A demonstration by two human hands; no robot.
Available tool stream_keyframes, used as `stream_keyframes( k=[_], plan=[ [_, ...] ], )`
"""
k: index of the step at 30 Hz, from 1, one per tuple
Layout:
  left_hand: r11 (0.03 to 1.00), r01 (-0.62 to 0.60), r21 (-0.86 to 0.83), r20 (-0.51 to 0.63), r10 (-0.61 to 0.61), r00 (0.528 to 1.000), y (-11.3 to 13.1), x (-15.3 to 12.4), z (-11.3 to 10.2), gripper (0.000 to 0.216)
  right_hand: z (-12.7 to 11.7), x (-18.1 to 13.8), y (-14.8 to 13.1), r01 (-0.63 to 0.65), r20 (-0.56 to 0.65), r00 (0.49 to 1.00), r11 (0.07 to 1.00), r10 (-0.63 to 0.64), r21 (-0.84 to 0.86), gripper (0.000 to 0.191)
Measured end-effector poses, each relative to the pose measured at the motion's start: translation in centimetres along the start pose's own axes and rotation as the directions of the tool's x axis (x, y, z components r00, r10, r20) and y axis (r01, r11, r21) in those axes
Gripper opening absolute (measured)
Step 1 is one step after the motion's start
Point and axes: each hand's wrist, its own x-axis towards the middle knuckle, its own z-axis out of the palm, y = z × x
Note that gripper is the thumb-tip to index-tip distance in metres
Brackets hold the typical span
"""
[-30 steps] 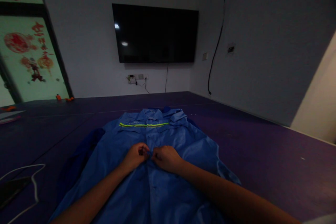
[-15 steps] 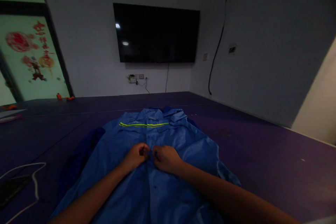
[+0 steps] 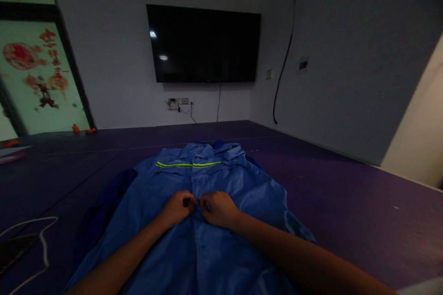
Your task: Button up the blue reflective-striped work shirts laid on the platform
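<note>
A blue work shirt [image 3: 228, 249] lies spread front side up, its collar pointing away from me. A yellow-green stripe [image 3: 176, 165] crosses its chest, with pale lettering above it on the left. My left hand [image 3: 180, 207] is closed in a pinch on the shirt's front placket, around mid-length. Right beside it, my right hand [image 3: 218, 208] pinches the same placket edge from the other side. The fingertips of both hands nearly meet, and whatever small part of the cloth or button sits between them is hidden. Darker blue cloth [image 3: 107, 203] shows beneath the shirt's left side.
The shirt rests on a purple surface [image 3: 339, 212]. At the lower left lie a white cable [image 3: 44, 244] and a dark flat object [image 3: 15, 251]. Small orange items [image 3: 90, 131] stand near the door. A television [image 3: 204, 45] hangs on the far wall, and a black cable [image 3: 285, 55] dangles right of it.
Both hands stay at the same spot on the placket, with only slight finger movement. The whole view has shifted a little, so things appear slightly farther left.
</note>
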Motion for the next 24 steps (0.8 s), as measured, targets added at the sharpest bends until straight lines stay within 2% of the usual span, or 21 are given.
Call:
stream_keyframes(
  k=[14,24],
  plan=[
    [0.996,-0.03,0.087,0.012,0.029,0.999,-0.74,0.22,-0.03,0.011,0.27,0.09,0.33,0.05,-0.022,0.998,0.999,-0.05,-0.013,0.02],
    [0.982,-0.07,0.173,0.023,0.067,0.997,-0.09,0.04,-0.07,0.013,0.38,0.15,0.68,0.111,-0.037,0.993,0.993,-0.113,-0.048,0.019]
  ],
)
